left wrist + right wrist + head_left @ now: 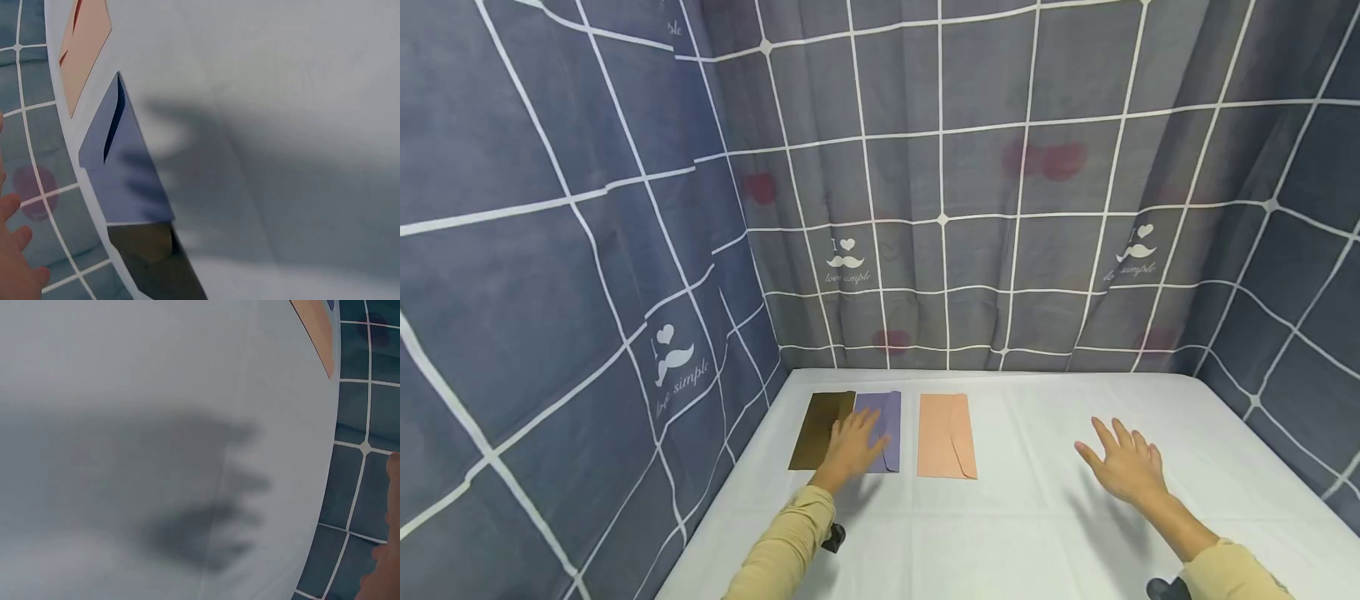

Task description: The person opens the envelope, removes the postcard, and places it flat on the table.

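Three envelopes lie in a row toward the back left of the table in the head view: a dark brown envelope (814, 437), a purple envelope (891, 425) and a peach envelope (944, 435). My left hand (852, 442) is over the brown and purple ones with its fingers spread, overlapping both. Its shadow falls across the purple envelope (128, 187) in the left wrist view, and nothing is in its grasp. Over bare cloth on the right side, my right hand (1126, 468) hovers with fingers apart, holding nothing. Only the fingers' edge shows in the right wrist view.
A white cloth covers the table (1000, 542). Dark blue-grey curtains (985, 183) with a white grid stand behind it and along both sides. Each wrist carries a small black device (833, 537).
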`<act>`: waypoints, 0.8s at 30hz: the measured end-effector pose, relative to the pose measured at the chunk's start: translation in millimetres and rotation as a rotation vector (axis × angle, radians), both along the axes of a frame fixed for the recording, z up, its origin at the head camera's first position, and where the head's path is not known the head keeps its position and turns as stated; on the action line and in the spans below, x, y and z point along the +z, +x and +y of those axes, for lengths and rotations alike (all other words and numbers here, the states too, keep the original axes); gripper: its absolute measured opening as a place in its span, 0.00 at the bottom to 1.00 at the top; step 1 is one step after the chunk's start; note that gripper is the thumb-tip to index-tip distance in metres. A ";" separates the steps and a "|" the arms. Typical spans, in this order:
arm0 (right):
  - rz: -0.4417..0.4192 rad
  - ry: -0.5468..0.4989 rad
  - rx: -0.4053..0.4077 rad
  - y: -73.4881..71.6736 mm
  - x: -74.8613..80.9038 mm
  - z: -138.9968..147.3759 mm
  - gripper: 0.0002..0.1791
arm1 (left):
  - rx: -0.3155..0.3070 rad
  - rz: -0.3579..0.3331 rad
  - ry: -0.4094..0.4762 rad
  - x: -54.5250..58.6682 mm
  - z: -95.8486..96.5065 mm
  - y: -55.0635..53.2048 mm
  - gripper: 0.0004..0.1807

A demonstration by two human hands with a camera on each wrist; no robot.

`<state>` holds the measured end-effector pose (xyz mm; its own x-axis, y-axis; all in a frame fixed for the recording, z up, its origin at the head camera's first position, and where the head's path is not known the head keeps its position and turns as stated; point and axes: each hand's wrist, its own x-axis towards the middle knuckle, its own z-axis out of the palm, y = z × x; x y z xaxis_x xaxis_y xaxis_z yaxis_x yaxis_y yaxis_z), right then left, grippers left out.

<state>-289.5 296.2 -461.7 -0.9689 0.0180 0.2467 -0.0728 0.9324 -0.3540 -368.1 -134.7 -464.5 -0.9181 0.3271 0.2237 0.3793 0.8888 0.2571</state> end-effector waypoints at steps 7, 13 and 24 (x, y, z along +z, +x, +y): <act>-0.002 0.003 0.016 -6.5 -7.1 -11.5 0.39 | -0.014 -0.018 -0.002 -9.3 12.3 1.9 0.32; -0.017 -0.009 0.042 -13.9 -12.0 -28.7 0.39 | -0.025 -0.027 0.017 -17.9 29.7 0.4 0.33; -0.045 -0.028 0.108 -20.0 -40.8 -60.3 0.37 | -0.041 -0.038 -0.033 -34.0 61.7 5.7 0.31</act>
